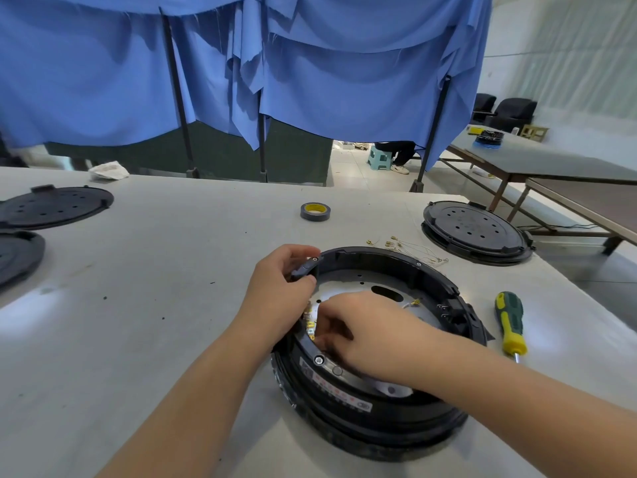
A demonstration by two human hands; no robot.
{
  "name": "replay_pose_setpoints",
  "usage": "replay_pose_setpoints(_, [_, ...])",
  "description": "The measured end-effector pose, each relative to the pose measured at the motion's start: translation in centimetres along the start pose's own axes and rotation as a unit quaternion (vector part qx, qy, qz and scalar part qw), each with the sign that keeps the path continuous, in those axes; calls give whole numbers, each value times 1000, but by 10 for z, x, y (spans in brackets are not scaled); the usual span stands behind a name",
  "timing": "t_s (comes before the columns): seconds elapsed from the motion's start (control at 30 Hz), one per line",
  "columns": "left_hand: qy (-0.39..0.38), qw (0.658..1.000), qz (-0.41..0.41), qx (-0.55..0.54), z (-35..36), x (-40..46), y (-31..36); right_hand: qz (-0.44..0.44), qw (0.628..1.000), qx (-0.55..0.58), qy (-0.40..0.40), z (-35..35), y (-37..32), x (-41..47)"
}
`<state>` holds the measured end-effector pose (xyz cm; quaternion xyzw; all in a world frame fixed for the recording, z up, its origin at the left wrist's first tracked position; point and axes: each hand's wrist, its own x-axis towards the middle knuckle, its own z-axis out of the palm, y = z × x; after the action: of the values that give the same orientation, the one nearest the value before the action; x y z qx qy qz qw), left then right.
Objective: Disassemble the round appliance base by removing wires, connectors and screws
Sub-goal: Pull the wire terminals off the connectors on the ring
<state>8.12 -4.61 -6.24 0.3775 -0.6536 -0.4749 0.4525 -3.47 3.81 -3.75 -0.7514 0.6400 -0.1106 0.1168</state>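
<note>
The round black appliance base point(396, 414) lies open side up on the white table, a silver plate showing inside it. My left hand point(279, 291) grips the ring's left rim, thumb and fingers curled over its edge. My right hand point(365, 334) reaches inside the ring and pinches at small yellow-tipped connectors point(310, 327) by the left inner wall; its fingertips are partly hidden. One more yellow connector with a white wire point(415, 301) lies on the silver plate. Loose removed wires with brass terminals point(410, 250) lie on the table behind the base.
A green and yellow screwdriver point(510, 322) lies to the right of the base. A tape roll point(315, 211) sits further back. Round black covers lie at the right point(475, 231) and far left point(55, 205). Blue cloth hangs behind the table's far edge.
</note>
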Motion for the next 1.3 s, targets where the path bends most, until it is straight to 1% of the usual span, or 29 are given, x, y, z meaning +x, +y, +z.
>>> replay_pose_setpoints(0.13, [-40, 999, 7, 16, 2, -6, 4, -14, 998, -15, -60, -6, 0, 3])
replay_pose_setpoints(0.2, [-57, 998, 2, 25, 1, -7, 3, -17, 997, -16, -75, -7, 1, 3])
replay_pose_setpoints(0.33, [-68, 997, 7, 41, -1, -7, 3, 0, 998, -4, -65, -3, 2, 0])
replay_pose_setpoints(0.47, [-73, 996, 10, 43, -1, -6, 4, -5, 999, 0, -47, 1, 2, -2])
replay_pose_setpoints(0.67, [-86, 995, 10, 55, -2, -4, 2, -21, 999, -34, -25, 1, 2, 0])
replay_pose_setpoints(0.8, [-95, 994, 17, 52, -2, -3, -1, -45, 997, -47, -34, -4, 3, 3])
replay_pose_setpoints(1.03, [-95, 993, 13, 65, -3, 0, -3, -27, 999, -22, -27, 2, 2, 0])
replay_pose_setpoints(1.23, [-98, 992, 24, 69, -2, 1, -3, -60, 994, -45, -82, -13, 3, 8])
replay_pose_setpoints(1.3, [-95, 992, 26, 75, -1, 2, -3, -63, 993, -55, -79, -14, 3, 8])
